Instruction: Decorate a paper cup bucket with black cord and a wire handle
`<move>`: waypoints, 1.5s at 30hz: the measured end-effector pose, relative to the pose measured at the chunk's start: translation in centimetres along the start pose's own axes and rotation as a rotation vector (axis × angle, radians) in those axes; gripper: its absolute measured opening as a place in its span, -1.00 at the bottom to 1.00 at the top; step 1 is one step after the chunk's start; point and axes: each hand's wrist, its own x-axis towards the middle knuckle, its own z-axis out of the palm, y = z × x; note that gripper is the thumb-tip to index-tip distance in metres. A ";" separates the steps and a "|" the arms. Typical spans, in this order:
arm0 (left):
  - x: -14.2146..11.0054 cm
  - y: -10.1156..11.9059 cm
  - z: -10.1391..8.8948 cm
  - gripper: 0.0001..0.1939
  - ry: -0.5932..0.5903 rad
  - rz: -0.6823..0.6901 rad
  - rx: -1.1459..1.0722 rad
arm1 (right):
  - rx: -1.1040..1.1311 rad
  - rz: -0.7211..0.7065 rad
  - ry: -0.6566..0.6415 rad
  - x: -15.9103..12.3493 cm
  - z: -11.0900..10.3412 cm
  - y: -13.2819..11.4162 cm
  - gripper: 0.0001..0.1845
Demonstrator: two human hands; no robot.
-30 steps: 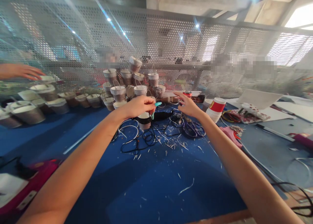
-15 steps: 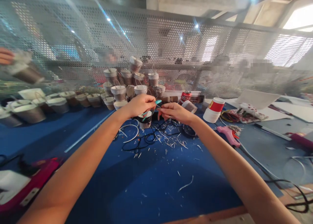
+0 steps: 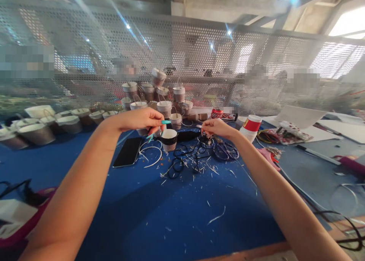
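Observation:
My left hand [image 3: 144, 120] is closed around a small turquoise tool [image 3: 165, 122], whose kind I cannot make out; parts of it show at the fingertips and below them. Just right of that hand, a paper cup [image 3: 170, 145] with a white rim and a dark band stands upright on the table. My right hand [image 3: 216, 127] is raised above tangled black cord [image 3: 196, 152], thumb and fingers pinched together. A tiny whitish bit shows at its fingertips, too small to name. The two hands are apart, with the cup between and slightly below them.
Brown-and-white pots [image 3: 164, 108] are stacked at the back, with more pots [image 3: 37, 133] at left. A phone [image 3: 127, 152], a white ring [image 3: 151, 156], a blue-purple coil [image 3: 226, 150], white scraps, a red can [image 3: 217, 113], stacked cups [image 3: 251, 127] and a pink glue gun [image 3: 268, 154] lie around.
My hands have moved apart, the left going left with the turquoise tool. The cup, phone and coil now show more fully. Another person's hand with a pot at far left has gone from view.

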 end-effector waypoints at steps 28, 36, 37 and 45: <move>5.7 0.9 7.1 -0.89 0.448 -0.143 -1.022 | 0.502 0.005 0.039 0.8 9.5 -3.6 -0.71; 4.9 1.9 7.8 -0.82 0.514 -0.105 -0.827 | 0.365 -0.010 0.036 -2.4 7.9 -3.4 -0.65; 4.7 1.8 8.2 -0.82 0.526 -0.114 -0.790 | 0.344 0.012 0.044 -3.1 7.5 -2.9 -0.63; 1.1 -1.6 14.9 -0.83 0.447 -0.304 -0.433 | -0.043 0.074 -0.007 -5.7 6.0 0.3 -0.60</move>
